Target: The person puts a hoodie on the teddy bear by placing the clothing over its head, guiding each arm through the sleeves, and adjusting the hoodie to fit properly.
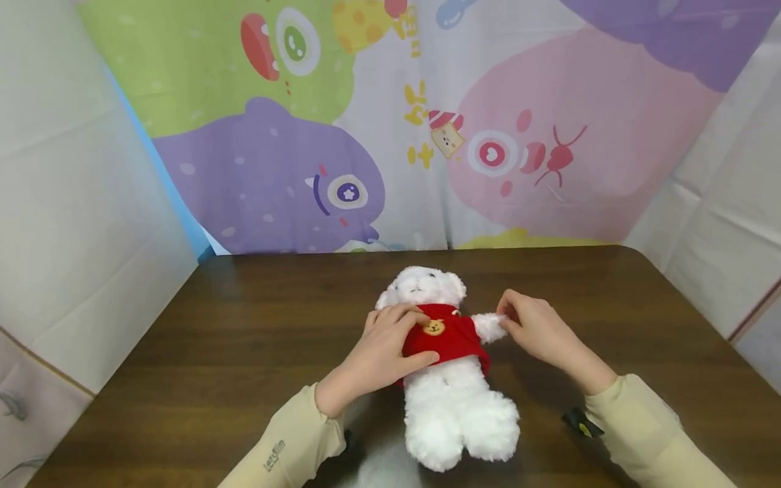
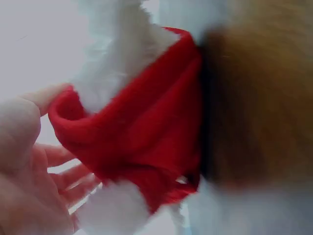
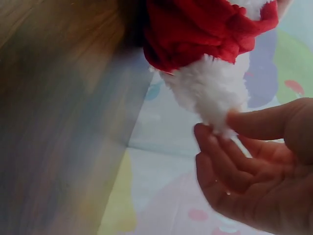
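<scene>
A white teddy bear (image 1: 451, 400) in a red top (image 1: 450, 341) lies on its back, head toward the far edge of the table. A small tan bear-face patch (image 1: 434, 327) is on the chest. My left hand (image 1: 387, 346) rests across the top with fingers spread, its thumb (image 1: 421, 360) near the lower hem. In the left wrist view, the thumb touches the red hem and the fingers lie along the side. My right hand (image 1: 539, 332) pinches the tip of the bear's arm (image 1: 488, 327) between thumb and fingers; that arm reaches out sideways from the sleeve. The other arm is hidden in the head view.
The dark wooden table (image 1: 274, 298) extends on both sides of the bear. Behind it hangs a curtain (image 1: 421, 224) printed with cartoon monsters. Pale cloth walls (image 1: 73, 203) stand at left and right. A black strap (image 1: 582, 423) shows under the right sleeve.
</scene>
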Tool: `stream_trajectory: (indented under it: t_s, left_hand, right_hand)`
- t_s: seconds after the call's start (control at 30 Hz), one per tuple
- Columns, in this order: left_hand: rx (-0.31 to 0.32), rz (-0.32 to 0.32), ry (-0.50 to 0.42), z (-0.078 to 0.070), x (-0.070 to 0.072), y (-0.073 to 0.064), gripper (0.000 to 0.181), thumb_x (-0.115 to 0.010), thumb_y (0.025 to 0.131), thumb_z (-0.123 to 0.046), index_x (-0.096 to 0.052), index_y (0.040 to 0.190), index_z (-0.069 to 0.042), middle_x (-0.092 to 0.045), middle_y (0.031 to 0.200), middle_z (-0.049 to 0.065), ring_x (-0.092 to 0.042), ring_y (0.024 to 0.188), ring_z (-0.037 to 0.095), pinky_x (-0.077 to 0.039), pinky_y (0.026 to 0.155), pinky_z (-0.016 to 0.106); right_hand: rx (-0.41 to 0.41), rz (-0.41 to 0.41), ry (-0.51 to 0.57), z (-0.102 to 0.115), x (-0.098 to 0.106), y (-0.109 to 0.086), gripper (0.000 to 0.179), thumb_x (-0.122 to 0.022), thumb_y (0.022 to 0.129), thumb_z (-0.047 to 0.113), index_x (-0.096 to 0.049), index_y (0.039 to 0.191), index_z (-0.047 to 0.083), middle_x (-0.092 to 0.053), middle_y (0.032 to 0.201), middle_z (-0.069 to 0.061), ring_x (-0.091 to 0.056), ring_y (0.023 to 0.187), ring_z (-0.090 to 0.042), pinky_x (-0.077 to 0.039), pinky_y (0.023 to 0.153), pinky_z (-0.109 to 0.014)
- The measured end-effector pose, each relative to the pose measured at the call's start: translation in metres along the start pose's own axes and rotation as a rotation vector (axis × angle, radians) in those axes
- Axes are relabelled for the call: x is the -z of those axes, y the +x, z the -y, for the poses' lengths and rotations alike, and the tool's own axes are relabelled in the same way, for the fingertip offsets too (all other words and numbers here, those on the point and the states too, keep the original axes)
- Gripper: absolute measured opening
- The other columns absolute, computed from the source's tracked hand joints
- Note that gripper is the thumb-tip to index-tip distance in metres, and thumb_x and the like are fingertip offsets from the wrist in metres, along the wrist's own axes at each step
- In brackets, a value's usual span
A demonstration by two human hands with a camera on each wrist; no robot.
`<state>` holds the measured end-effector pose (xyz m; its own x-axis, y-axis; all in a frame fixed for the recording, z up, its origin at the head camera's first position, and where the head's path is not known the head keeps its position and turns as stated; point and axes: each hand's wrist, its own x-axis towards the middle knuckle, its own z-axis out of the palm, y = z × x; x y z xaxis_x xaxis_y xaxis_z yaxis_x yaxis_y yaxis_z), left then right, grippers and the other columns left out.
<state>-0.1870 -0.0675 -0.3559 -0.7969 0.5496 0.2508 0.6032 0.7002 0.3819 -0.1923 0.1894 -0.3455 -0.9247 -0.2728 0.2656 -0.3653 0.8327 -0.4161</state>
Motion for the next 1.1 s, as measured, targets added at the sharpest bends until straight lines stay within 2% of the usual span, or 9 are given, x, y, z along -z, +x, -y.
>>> stream_trajectory:
  t_s: [0.1, 0.27, 0.37, 0.47, 0.53, 0.63, 0.8, 0.93, 1.1]
  left_hand:
    - [0.030, -0.026, 0.038, 0.002, -0.001, -0.010, 0.065, -0.070, 0.072, -0.046, -0.047, 0.124, -0.013, -0.042, 0.127, 0.006, -0.036, 0.114, 0.021, -0.031, 0.092, 0.041]
    - [0.146, -0.117, 0.106, -0.006, -0.003, -0.021, 0.070, -0.075, 0.067, -0.044, -0.047, 0.118, -0.004, -0.046, 0.113, 0.011, -0.047, 0.095, 0.022, -0.043, 0.081, 0.036]
    - [0.269, -0.096, 0.074, -0.011, -0.004, -0.023, 0.068, -0.073, 0.070, -0.043, -0.044, 0.114, -0.001, -0.047, 0.103, 0.012, -0.053, 0.082, 0.022, -0.051, 0.068, 0.034]
    - [0.320, -0.031, 0.001, -0.012, -0.006, -0.024, 0.069, -0.071, 0.072, -0.043, -0.041, 0.117, 0.000, -0.047, 0.104, 0.011, -0.054, 0.084, 0.021, -0.052, 0.068, 0.035]
    - [0.289, -0.025, -0.061, -0.009, -0.008, -0.023, 0.067, -0.070, 0.075, -0.039, -0.041, 0.120, 0.001, -0.047, 0.108, 0.012, -0.052, 0.091, 0.022, -0.051, 0.074, 0.036]
    - [0.239, -0.063, -0.182, -0.002, -0.009, -0.019, 0.061, -0.069, 0.077, -0.031, -0.041, 0.122, 0.000, -0.049, 0.113, 0.011, -0.050, 0.099, 0.022, -0.049, 0.081, 0.035]
    - [0.255, -0.114, -0.362, 0.011, -0.011, -0.009, 0.053, -0.068, 0.078, -0.024, -0.044, 0.122, -0.006, -0.053, 0.117, 0.007, -0.053, 0.100, 0.020, -0.049, 0.082, 0.035]
    - [0.266, -0.096, -0.365, 0.016, -0.013, -0.004, 0.044, -0.066, 0.080, -0.025, -0.051, 0.117, -0.007, -0.056, 0.119, 0.009, -0.055, 0.101, 0.023, -0.049, 0.084, 0.037]
    - [0.228, -0.153, -0.293, 0.022, -0.015, -0.002, 0.012, -0.064, 0.082, -0.017, -0.064, 0.091, -0.009, -0.058, 0.122, 0.011, -0.054, 0.110, 0.026, -0.048, 0.087, 0.038]
  right_hand:
    - [0.045, -0.038, -0.047, 0.002, -0.001, -0.004, 0.012, -0.063, 0.077, 0.000, -0.054, 0.082, 0.006, -0.052, 0.079, -0.006, -0.046, 0.064, -0.015, -0.041, 0.056, -0.028]
    - [0.240, -0.079, -0.012, 0.016, -0.007, -0.009, 0.025, -0.070, 0.071, 0.008, -0.057, 0.092, 0.010, -0.051, 0.101, -0.003, -0.047, 0.088, -0.015, -0.048, 0.070, -0.032]
    - [0.303, -0.030, -0.114, 0.024, -0.010, -0.009, 0.036, -0.078, 0.067, 0.028, -0.062, 0.096, 0.015, -0.053, 0.104, 0.001, -0.044, 0.093, -0.016, -0.046, 0.075, -0.033]
    - [0.317, -0.031, -0.258, 0.028, -0.013, -0.008, 0.041, -0.079, 0.063, 0.040, -0.066, 0.093, 0.017, -0.054, 0.099, 0.001, -0.044, 0.089, -0.017, -0.042, 0.074, -0.033]
    - [0.311, -0.056, -0.293, 0.028, -0.016, -0.009, 0.040, -0.081, 0.062, 0.037, -0.066, 0.093, 0.016, -0.056, 0.096, 0.000, -0.047, 0.085, -0.016, -0.044, 0.073, -0.032]
    - [0.253, -0.127, -0.242, 0.027, -0.025, -0.009, 0.033, -0.079, 0.065, 0.024, -0.065, 0.093, 0.013, -0.058, 0.092, 0.000, -0.051, 0.076, -0.013, -0.048, 0.063, -0.027]
    - [0.131, -0.206, -0.118, 0.024, -0.037, -0.003, 0.026, -0.071, 0.072, 0.008, -0.063, 0.097, 0.009, -0.061, 0.092, -0.004, -0.053, 0.064, -0.012, -0.047, 0.054, -0.027]
    - [0.082, -0.137, -0.037, 0.022, -0.036, 0.002, 0.019, -0.067, 0.076, 0.005, -0.063, 0.095, 0.008, -0.063, 0.092, -0.006, -0.054, 0.069, -0.015, -0.049, 0.061, -0.032]
    - [0.057, 0.026, 0.158, 0.018, -0.025, 0.005, 0.009, -0.065, 0.080, 0.008, -0.064, 0.089, 0.010, -0.065, 0.093, -0.004, -0.055, 0.080, -0.017, -0.049, 0.071, -0.034]
